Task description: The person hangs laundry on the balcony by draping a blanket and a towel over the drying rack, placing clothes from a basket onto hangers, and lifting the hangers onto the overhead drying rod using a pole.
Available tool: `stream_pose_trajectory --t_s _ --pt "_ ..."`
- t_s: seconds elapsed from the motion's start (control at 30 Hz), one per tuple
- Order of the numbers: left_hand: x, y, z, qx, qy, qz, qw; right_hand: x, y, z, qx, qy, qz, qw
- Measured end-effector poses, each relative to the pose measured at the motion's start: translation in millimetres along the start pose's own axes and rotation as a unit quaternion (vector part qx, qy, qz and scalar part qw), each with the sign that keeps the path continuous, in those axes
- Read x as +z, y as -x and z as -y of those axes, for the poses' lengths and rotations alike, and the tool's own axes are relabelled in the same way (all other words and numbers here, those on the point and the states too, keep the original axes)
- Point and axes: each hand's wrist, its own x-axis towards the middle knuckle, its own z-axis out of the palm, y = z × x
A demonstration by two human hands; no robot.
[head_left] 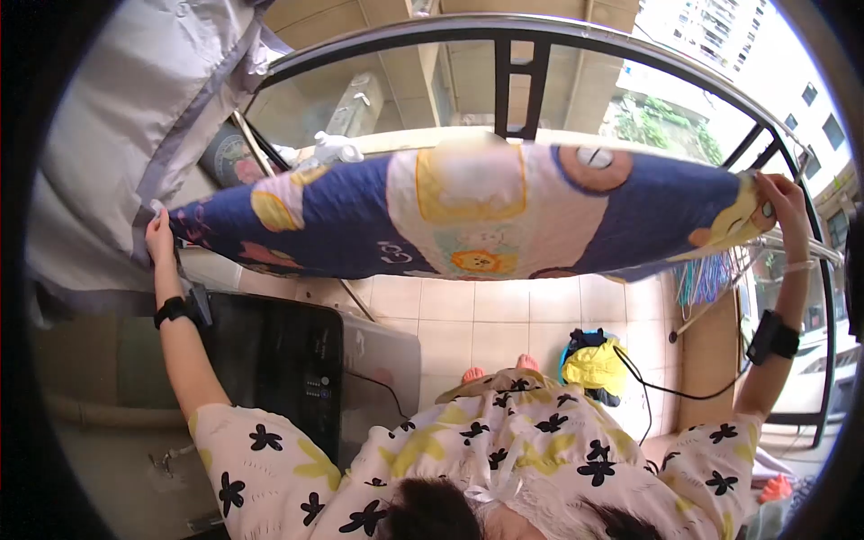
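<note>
Strands of dark hair [432,511] lay nearest the camera, above a pale short-sleeved dress [513,432] printed with black flowers and yellow-green patches. Both arms reached forward and wide apart, holding a cartoon-print cloth [346,216] stretched between the hands at the balcony railing [396,45]. The cloth was navy with pale, yellow and brown figures, and it sagged along its lower edge above the tiled floor [504,306].

The left hand [159,236] had its fingers closed on one end of the cloth, just beside a grey curtain [135,135]. The right hand [783,205] gripped the opposite end, at a yellow cartoon figure near the railing's bend. Each wrist wore a black strap; a black cable ran near the right one.

A top-loading washing machine [279,360] with a dark lid stood below the left forearm. Bare feet [527,363] showed past the dress hem, and to their right a blue basin [564,358] held yellow and black garments [594,367]. Coloured hangers [706,279] hung in a bunch beneath the cloth's right end.
</note>
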Motion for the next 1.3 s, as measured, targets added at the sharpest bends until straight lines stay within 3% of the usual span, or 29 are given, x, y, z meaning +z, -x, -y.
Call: stream_pose_trajectory --t_s 0.03,0.07,0.1,0.13,0.23,0.27,0.33,0.43,0.5,0.53,0.6,0.7,0.73,0.8,0.93,0.97,1.0,1.07,1.17,1.3 --pt "19.4 -21.7 37.2 0.019 0.027 0.025 0.999 -8.6 -2.3 -13.6 0.028 -0.043 -0.084 0.995" --pt "28.5 -44.3 70.7 -0.085 0.072 0.18 0.977 -24.9 7.9 -26.6 0.087 -0.036 -0.14 0.986" --pt "36.3 -49.3 83.4 -0.037 0.043 0.15 0.987 -32.8 23.5 -18.2 0.146 -0.036 -0.195 0.969" --pt "45.5 -50.3 96.6 0.012 0.015 0.119 0.993 -47.2 24.6 -51.2 0.136 -0.077 -0.258 0.953" --pt "19.2 19.5 -1.1 -0.079 0.077 0.074 0.991 -55.8 58.6 -62.4 0.173 -0.149 -0.204 0.952" --pt "23.7 19.2 0.9 -0.08 0.084 0.062 0.991 -35.9 74.8 -35.4 0.159 -0.151 -0.182 0.959" --pt "33.6 19.7 2.9 -0.089 0.104 0.043 0.99 -15.8 83.8 -35.2 0.226 -0.158 -0.143 0.951" --pt "47.4 20.1 9.4 -0.098 0.125 0.022 0.987 30.6 85.7 -40.6 0.155 -0.298 -0.083 0.938" --pt "55.5 22.4 8.4 -0.106 0.138 0.008 0.985 60.6 87.6 -20.7 0.128 -0.383 -0.127 0.906" --pt "58.2 24.7 7.5 -0.11 0.142 0.001 0.984 60.9 83.2 -46.1 0.078 -0.405 -0.097 0.906" --pt "62.4 23.9 4.9 -0.124 0.152 -0.012 0.981 69.5 78.9 -34.4 0.148 -0.452 -0.055 0.878" --pt "66.1 27.3 -4.4 -0.147 0.17 -0.041 0.973 82.5 71.3 7.7 0.173 -0.5 -0.054 0.847" --pt "67.6 28.4 -8.2 -0.158 0.176 -0.048 0.97 75.2 70.0 -0.3 0.189 -0.472 0.002 0.861" --pt "66.8 30.2 -12.1 -0.169 0.185 -0.06 0.966 71.3 62.6 -5.4 0.188 -0.482 0.008 0.856" --pt "68.7 39.7 -29.2 -0.19 0.194 -0.105 0.957 50.3 53.5 4.2 0.161 -0.436 -0.05 0.884" --pt "68.6 27.8 -21.6 -0.227 0.318 -0.099 0.915 46.8 45.9 3.1 0.156 -0.457 -0.063 0.874" --pt "59.5 16.9 -24.1 -0.269 0.265 -0.072 0.923 43.3 36.8 2.5 0.15 -0.478 -0.075 0.862" --pt "57.7 14.6 -32.2 -0.255 0.236 -0.052 0.936 35.6 24.8 2.2 0.154 -0.478 -0.122 0.856" --pt "57.9 16.0 -31.3 -0.228 0.205 -0.025 0.952 36.3 26.7 -2.1 0.172 -0.325 -0.243 0.898" --pt "51.9 42.0 -27.7 -0.206 0.143 0.019 0.968 46.4 62.2 -38.1 0.209 -0.246 -0.267 0.908"
